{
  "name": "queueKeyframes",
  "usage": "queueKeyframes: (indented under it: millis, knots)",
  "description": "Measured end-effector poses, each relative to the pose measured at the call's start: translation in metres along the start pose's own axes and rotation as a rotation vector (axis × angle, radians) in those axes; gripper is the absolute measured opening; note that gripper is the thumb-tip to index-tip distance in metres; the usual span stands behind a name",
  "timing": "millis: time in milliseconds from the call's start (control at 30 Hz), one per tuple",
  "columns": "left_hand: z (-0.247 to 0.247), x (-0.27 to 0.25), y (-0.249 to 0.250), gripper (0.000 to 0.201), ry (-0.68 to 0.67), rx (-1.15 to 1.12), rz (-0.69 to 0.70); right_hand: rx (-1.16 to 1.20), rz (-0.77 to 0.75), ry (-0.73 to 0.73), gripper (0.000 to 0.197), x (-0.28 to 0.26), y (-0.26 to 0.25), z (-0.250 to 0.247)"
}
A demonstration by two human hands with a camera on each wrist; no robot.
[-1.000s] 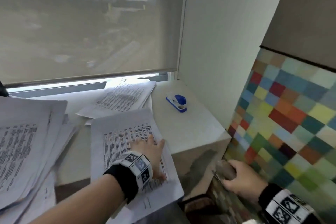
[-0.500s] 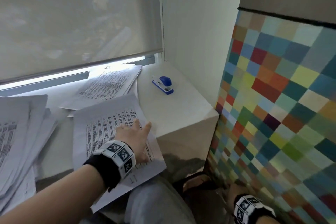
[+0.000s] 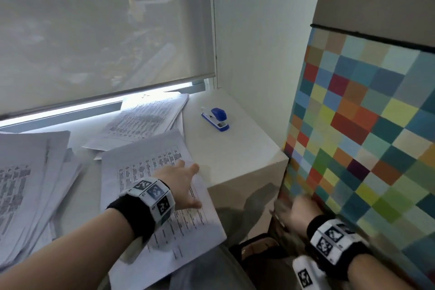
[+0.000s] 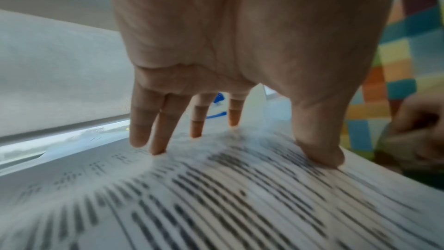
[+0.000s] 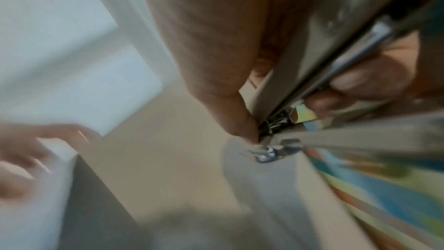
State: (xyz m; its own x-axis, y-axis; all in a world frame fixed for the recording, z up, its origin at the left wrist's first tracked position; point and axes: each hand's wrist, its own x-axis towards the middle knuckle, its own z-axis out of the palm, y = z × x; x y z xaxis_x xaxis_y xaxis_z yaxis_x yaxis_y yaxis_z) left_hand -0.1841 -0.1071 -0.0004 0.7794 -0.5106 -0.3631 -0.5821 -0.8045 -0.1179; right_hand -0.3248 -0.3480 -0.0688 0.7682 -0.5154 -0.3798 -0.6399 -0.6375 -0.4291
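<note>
The printed sheet [image 3: 188, 242] is pressed onto the surface [image 3: 235, 153] by the left grip [image 3: 181, 183], fingers spread flat; a grey stapler [image 5: 317, 31] is clasped in the curled, blurred right grip [image 3: 297, 213].

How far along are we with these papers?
Done: a far set lies at the back of the ledge; whether stapled, I cannot tell. In hand: left hand presses the printed sheets flat; right hand grips a grey stapler below the ledge. Left: the loose pile at left.
</note>
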Motion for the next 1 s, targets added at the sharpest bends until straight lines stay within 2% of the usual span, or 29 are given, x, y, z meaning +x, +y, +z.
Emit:
queueKeyframes:
  millis: [100, 200, 267, 367, 467, 533, 667, 733, 833, 900, 1000]
  knots:
    - [-0.015, 0.003, -0.02, 0.059, -0.003, -0.087, 0.015, 0.174, -0.205, 0.083, 0.01, -0.005, -0.044, -0.038]
    - [-0.021, 0.006, -0.047, 0.045, 0.007, -0.25, -0.002, 0.203, -0.3, 0.117, 0.029, 0.0, -0.081, -0.061]
    - [-0.019, 0.009, -0.065, 0.04, 0.042, -0.346, -0.003, 0.142, -0.288, 0.121, 0.043, 0.007, -0.103, -0.063]
    - [-0.015, 0.019, -0.09, 0.038, 0.11, -0.331, -0.055, 0.001, -0.237, 0.063, 0.052, 0.028, -0.128, -0.05]
    - [-0.013, 0.031, -0.113, 0.051, 0.146, -0.325, -0.107, -0.076, -0.245, 0.057, 0.046, 0.048, -0.156, -0.039]
    - [-0.011, 0.04, -0.128, 0.063, 0.123, -0.303, -0.127, -0.068, -0.282, 0.077, 0.042, 0.061, -0.178, -0.032]
    - [-0.005, 0.058, -0.154, 0.101, 0.045, -0.261, -0.158, -0.068, -0.35, 0.322, 0.04, 0.107, -0.221, -0.033]
    - [-0.003, 0.066, -0.165, 0.116, 0.012, -0.24, -0.176, -0.101, -0.356, 0.381, 0.043, 0.13, -0.24, -0.046]
    - [0.001, 0.074, -0.173, 0.125, -0.028, -0.226, -0.19, -0.188, -0.284, 0.245, 0.05, 0.157, -0.252, -0.057]
    - [0.002, 0.078, -0.175, 0.125, -0.022, -0.203, -0.197, -0.257, -0.237, 0.137, 0.039, 0.17, -0.25, -0.053]
    - [0.004, 0.082, -0.176, 0.124, -0.009, -0.194, -0.204, -0.23, -0.199, 0.145, 0.029, 0.187, -0.238, -0.049]
